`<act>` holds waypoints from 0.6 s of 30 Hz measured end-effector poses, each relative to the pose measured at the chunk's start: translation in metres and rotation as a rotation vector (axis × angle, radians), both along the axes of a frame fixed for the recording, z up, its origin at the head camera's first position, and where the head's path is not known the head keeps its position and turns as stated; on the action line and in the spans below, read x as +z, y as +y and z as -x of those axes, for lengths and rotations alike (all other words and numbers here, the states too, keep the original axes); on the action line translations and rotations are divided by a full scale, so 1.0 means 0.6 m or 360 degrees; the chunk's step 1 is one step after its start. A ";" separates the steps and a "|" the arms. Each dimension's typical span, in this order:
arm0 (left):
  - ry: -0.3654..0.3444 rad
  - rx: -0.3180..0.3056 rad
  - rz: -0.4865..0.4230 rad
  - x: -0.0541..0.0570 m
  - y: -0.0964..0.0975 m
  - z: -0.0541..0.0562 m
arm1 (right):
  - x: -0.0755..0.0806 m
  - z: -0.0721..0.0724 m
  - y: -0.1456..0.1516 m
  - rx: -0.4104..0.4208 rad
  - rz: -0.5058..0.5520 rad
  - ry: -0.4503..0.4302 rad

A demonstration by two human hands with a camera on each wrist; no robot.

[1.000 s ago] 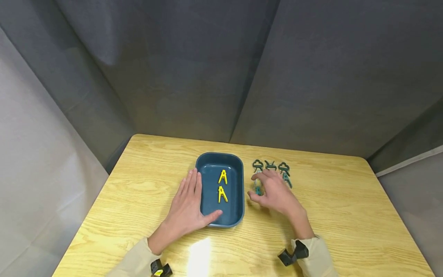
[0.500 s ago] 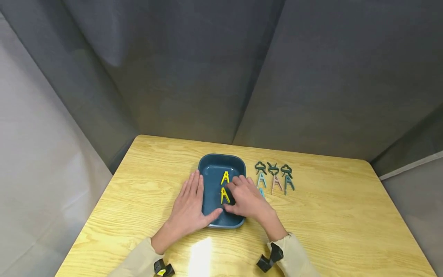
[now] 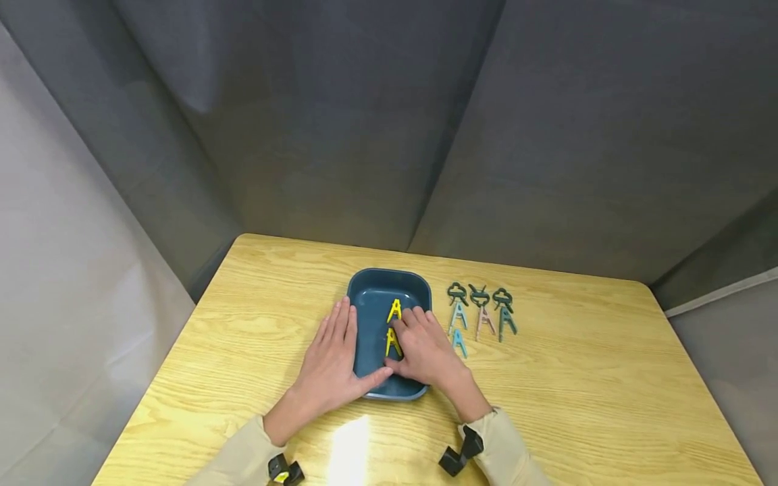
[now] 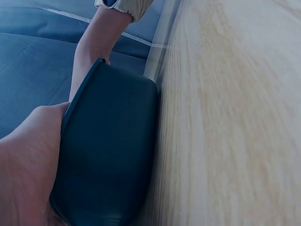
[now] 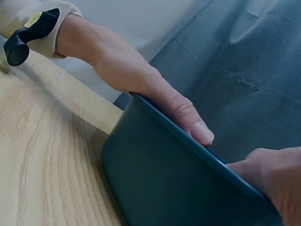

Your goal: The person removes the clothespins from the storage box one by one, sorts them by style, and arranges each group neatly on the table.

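Note:
In the head view my left hand [image 3: 331, 358] lies along the left wall of a dark blue tray [image 3: 362, 364], fingers straight and thumb over the near rim. The right wrist view shows the left thumb [image 5: 178, 110] on that rim. My right hand [image 3: 425, 347] reaches over the right wall into the tray. Its thumb and forefinger are spread around the ends of the nearer yellow clothespin [image 3: 392, 341], which lies flat. A second yellow clothespin [image 3: 394, 310] lies just beyond it. Both wrist views show the tray's outer wall but hide the clothespins.
Right of the tray, several clips lie in rows on the wooden table [image 3: 577, 378]: green plant clips [image 3: 479, 295] at the back, then a pale blue clothespin [image 3: 458, 316], a pink one [image 3: 485, 322] and a dark teal one [image 3: 507, 322]. Another blue clothespin [image 3: 459, 343] lies nearer.
My right hand has left the clips on the right and moved left into the tray, down to the nearer yellow clothespin. My left hand and both yellow clothespins have stayed in place.

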State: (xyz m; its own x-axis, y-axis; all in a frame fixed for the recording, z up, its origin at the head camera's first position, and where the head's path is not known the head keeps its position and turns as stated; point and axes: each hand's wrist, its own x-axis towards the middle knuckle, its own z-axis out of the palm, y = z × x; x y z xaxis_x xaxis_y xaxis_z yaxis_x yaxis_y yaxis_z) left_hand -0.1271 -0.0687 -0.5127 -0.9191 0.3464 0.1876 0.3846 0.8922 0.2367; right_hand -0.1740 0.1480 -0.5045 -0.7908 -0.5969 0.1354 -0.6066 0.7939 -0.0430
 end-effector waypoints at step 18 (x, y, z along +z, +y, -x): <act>-0.0026 0.0008 -0.0031 -0.001 0.000 0.000 | -0.001 0.001 -0.004 -0.0013 -0.0126 0.0067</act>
State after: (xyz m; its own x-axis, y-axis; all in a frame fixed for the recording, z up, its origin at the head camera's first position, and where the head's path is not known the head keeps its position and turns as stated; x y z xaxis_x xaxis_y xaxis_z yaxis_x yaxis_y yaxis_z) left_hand -0.1270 -0.0686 -0.5130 -0.9239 0.3381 0.1792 0.3760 0.8893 0.2602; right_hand -0.1745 0.1457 -0.5048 -0.7903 -0.6006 0.1211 -0.6000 0.7987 0.0455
